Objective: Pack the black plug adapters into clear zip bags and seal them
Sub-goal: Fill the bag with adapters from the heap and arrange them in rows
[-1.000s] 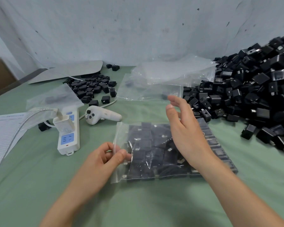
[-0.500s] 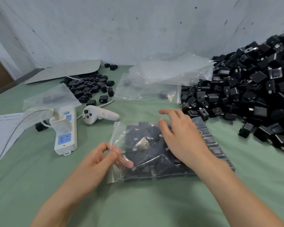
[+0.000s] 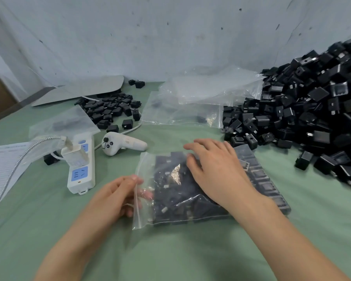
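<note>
Head view: zip bag (image 3: 148,216) edge is pinched by the left hand (image 3: 114,197); the right hand (image 3: 215,169) is pressed flat on it, fingers (image 3: 199,144) spread; bare counter (image 3: 170,256) is left nearer.

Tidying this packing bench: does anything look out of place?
A white controller lies between the power strip and the filled bag, unrelated to packing. Two adapters sit apart by the wall.

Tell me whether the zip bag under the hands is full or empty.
Full: black plug adapters fill the zip bag, except the strip the left hand pinches.
</note>
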A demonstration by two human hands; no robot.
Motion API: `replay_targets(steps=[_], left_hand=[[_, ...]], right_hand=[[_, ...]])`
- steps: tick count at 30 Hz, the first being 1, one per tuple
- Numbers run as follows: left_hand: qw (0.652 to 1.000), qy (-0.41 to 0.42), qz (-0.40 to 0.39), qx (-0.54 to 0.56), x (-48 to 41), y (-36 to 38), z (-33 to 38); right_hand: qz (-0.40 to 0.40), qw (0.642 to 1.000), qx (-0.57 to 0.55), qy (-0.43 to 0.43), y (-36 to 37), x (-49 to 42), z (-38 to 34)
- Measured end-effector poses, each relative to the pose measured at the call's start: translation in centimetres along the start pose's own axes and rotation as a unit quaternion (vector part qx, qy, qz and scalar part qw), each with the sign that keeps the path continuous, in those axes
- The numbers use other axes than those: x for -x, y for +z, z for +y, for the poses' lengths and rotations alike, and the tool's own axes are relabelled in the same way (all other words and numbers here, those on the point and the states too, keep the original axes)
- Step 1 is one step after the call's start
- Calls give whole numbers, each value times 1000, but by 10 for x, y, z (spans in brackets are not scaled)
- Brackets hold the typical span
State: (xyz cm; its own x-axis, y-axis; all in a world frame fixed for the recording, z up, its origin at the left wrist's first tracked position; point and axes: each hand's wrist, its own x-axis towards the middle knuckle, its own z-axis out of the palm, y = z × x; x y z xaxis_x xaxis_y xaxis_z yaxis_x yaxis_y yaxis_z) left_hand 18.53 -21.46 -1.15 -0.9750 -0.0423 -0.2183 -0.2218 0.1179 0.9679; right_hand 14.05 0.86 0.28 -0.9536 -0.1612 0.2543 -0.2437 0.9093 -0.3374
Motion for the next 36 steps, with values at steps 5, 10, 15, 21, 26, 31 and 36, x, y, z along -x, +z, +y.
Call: replay_targets(steps=[5,10,15,21,26,31,36], left_hand=[[998,-8,61,13,-25,11,3],[995,-29,70,-67,-51,6,-4],[983,5,128,-131,-65,9,-6],[986,-8,142,-91,-86,8,6],[988,-17,113,-101,-97,7,5],[987,-1,123,-108,-98,11,6],[985,0,134,-112,-100,11,4]], right_hand=[[-63,997,45,-25,10,0,-5],[-52,995,80,-37,11,3,-7],[-54,994,90,-41,12,5,-7],[-56,993,90,-47,13,4,-5],[-57,993,92,-50,12,5,-3],[-55,993,92,-51,13,5,-3],[-54,993,93,-51,14,6,-3]])
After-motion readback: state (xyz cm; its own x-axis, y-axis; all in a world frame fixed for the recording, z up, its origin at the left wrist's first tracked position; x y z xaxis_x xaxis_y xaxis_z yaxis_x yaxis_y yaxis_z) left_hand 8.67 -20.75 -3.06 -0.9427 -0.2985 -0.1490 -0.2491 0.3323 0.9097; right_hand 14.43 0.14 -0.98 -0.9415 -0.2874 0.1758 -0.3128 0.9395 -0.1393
